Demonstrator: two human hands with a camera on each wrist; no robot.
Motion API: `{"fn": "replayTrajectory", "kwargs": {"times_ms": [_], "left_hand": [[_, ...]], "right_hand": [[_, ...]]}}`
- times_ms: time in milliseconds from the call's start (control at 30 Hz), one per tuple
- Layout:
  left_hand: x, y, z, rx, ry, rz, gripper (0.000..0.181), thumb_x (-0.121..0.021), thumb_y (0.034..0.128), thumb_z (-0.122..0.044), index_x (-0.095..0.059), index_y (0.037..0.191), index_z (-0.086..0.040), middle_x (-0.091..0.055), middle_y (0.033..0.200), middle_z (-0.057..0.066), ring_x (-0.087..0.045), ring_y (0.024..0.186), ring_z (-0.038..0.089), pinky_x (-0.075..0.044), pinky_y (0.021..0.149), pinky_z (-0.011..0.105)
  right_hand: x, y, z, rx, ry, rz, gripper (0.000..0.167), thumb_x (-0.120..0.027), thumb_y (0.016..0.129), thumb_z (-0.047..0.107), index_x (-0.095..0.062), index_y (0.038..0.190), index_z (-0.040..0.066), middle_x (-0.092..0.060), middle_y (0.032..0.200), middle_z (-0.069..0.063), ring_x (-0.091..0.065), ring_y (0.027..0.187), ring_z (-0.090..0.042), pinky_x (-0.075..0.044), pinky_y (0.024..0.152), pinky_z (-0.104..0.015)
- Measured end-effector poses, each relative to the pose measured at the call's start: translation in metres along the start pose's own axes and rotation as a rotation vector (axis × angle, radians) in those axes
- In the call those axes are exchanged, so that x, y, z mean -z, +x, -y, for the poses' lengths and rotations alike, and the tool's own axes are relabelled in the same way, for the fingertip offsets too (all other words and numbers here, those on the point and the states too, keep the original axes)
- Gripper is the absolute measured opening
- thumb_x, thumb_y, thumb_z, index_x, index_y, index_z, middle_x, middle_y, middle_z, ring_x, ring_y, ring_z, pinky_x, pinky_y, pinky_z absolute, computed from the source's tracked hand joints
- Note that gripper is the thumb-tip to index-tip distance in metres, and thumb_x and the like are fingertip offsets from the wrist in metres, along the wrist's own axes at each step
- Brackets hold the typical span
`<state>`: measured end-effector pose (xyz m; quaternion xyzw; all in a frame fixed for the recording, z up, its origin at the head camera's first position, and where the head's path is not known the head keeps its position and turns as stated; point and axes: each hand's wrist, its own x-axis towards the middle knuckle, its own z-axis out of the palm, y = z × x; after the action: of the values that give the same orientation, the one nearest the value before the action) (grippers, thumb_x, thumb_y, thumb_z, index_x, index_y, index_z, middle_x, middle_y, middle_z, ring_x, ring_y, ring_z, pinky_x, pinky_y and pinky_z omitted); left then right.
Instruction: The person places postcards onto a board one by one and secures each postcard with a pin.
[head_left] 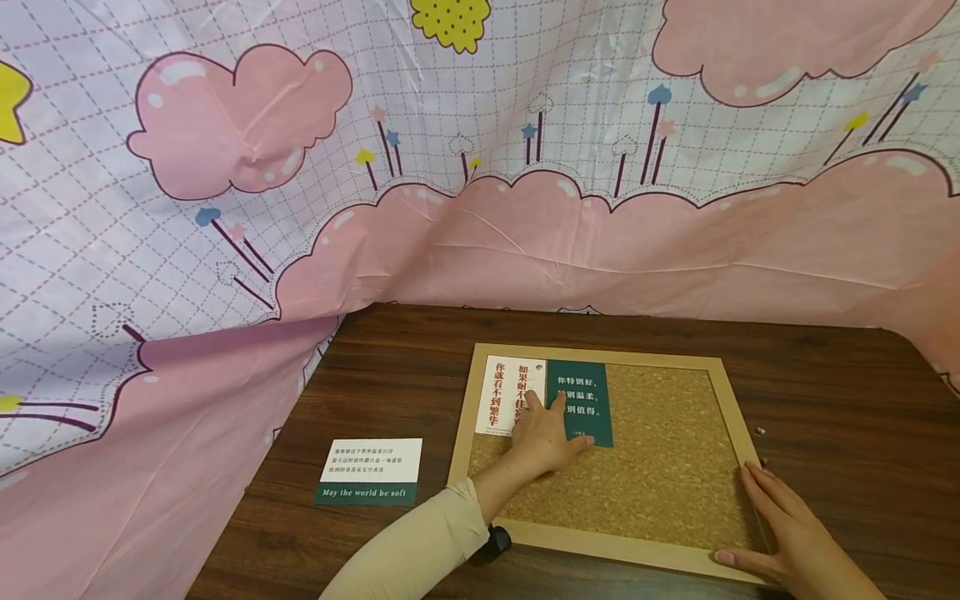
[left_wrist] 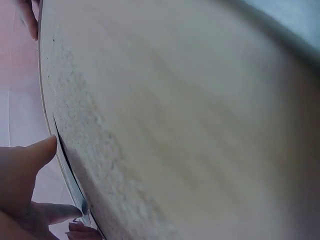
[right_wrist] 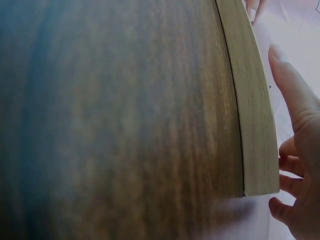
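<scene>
A printed sheet [head_left: 480,242] hung beyond the far edge of the tabletop [head_left: 405,358]. The wood-framed corkboard [head_left: 667,450] lay on it, well in from the left edge. R hand [head_left: 795,525] grasped the board's near-right corner, thumb on the near rim, fingers along the right edge. L hand [head_left: 542,437] wasn't clenched: fingers reached out & pressed on two cards at the far-left corner, i.e. the green card w/ white lettering [head_left: 583,400] & the white card w/ red lettering [head_left: 508,392], side by side. The white-and-green card [head_left: 369,472] lay off the board, nr the tabletop's left edge. Tiny specks [head_left: 760,432] nr the board's right edge: too small to ID. Doing it well prob meant squaring the green card's far edge w/ the frame, no overlap btwn cards, fingertips flat, corner held firm vs. skidding.
</scene>
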<state>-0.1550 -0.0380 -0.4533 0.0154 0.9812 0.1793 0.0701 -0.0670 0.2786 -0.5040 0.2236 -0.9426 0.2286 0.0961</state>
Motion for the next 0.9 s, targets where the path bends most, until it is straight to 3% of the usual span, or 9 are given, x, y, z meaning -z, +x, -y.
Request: {"fn": "replayTrajectory", "kwargs": {"times_ms": [400, 567, 900], "left_hand": [[0.0001, 0.0004, 0.0023, -0.006, -0.058, 0.012, 0.085, -0.071, 0.0797, -0.057, -0.041, 0.148, -0.017, -0.041, 0.123, 0.021, -0.047, 0.076, 0.019, -0.038, 0.052, 0.029], [0.0008, -0.0009, 0.0026, 0.002, -0.078, 0.018, 0.086, -0.072, 0.0790, -0.056, -0.041, 0.148, -0.017, -0.040, 0.124, 0.021, -0.047, 0.078, 0.020, -0.039, 0.053, 0.030], [0.0044, -0.0028, 0.0055, -0.005, -0.129, 0.018, 0.086, -0.074, 0.0791, -0.053, -0.041, 0.148, -0.015, -0.041, 0.124, 0.023, -0.049, 0.078, 0.020, -0.040, 0.052, 0.030]], "right_hand": [[-0.0014, 0.0018, -0.0021, 0.041, -0.002, -0.035, 0.117, -0.091, 0.056, 0.032, -0.030, 0.148, -0.007, -0.043, 0.135, -0.035, 0.003, 0.135, 0.015, 0.006, 0.099, 0.003], [-0.0009, 0.0012, -0.0018, 0.022, 0.005, -0.009, 0.115, -0.090, 0.059, 0.032, -0.029, 0.149, -0.007, -0.041, 0.137, -0.036, 0.005, 0.133, 0.018, 0.007, 0.098, 0.003], [-0.0007, -0.0016, -0.0005, -0.035, 0.011, 0.040, 0.111, -0.087, 0.065, 0.031, -0.025, 0.149, -0.009, -0.036, 0.142, -0.038, 0.005, 0.144, -0.001, 0.011, 0.096, 0.001]]}}
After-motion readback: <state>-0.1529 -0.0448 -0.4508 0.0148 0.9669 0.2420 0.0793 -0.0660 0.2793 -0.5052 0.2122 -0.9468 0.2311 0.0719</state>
